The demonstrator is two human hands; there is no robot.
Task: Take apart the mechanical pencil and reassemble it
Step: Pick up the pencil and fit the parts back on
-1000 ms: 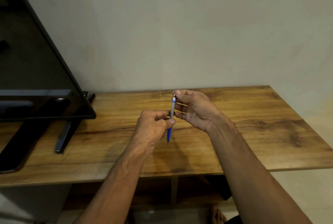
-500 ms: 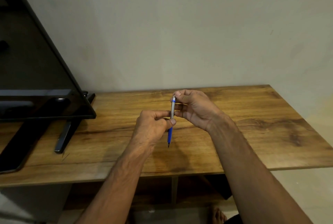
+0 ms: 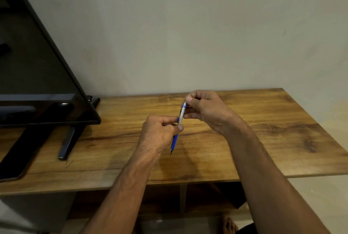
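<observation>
A blue and silver mechanical pencil stands nearly upright above the wooden table, tip pointing down. My left hand pinches its middle between thumb and fingers, hiding part of the blue barrel. My right hand holds the silver upper part, with thumb and forefinger pinched on the top cap. The dark tip hangs free below my left hand.
A black flat screen on a black stand fills the left side of the table. A plain wall rises behind. A bare foot shows on the floor under the table's front edge.
The pencil has tilted slightly, its tip swinging a little left. My right fingertips have shifted up onto the top cap. Both hands stay in about the same place.
</observation>
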